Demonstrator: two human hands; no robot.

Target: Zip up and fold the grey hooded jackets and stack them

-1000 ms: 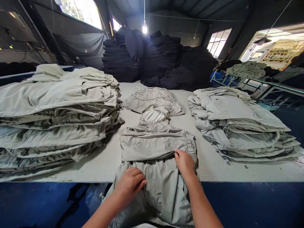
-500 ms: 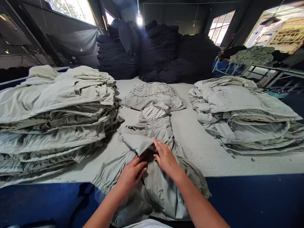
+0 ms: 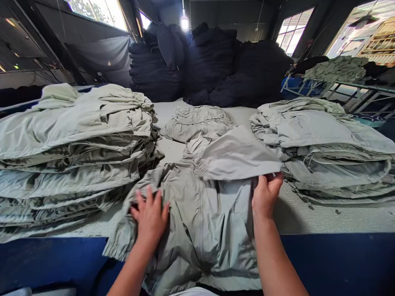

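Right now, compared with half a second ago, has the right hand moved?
Yes: the right hand has moved rightward, closer to the garment stack on the right.

dark wall (image 3: pixel 228 14) | lit bulb (image 3: pixel 184 23) | bright window (image 3: pixel 98 13) left | paned window (image 3: pixel 294 31) right | pale table (image 3: pixel 317 222)

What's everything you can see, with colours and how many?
Jacket: one, grey-green, front middle
Cloth bundle: one, grey-green, behind the jacket
Left clothes stack: one, pale grey-green, table's left
Right clothes stack: one, pale grey-green, table's right
Table: one, whitish, under them
Dark heap: one, near-black, at the back
Far cloth pile: one, grey-green, back right
Hanging sheet: one, grey, back left
Windows: three, bright, two upper left, one upper right
Bulb: one, white, top middle
Lampshade: one, dark, upper right
Floor: one, blue, bottom
Left hand: one, bare, spread over the jacket
Right hand: one, bare, grip on the jacket's raised cloth
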